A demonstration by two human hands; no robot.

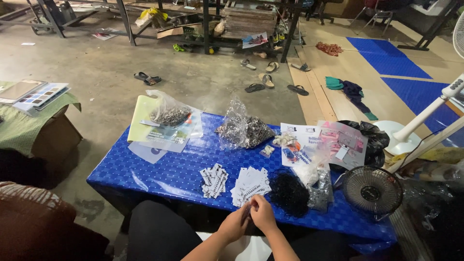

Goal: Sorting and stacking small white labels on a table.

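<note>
Together, both hands [251, 215] pinch something small, unclear.

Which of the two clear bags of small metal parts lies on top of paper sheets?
The left bag of metal parts, resting on yellow-and-white sheets; the middle bag sits directly on the blue table cover.

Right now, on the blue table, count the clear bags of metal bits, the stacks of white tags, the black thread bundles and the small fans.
Clear bags of metal bits: 2
Stacks of white tags: 2
Black thread bundle: 1
Small black fan: 1
Total: 6
</note>
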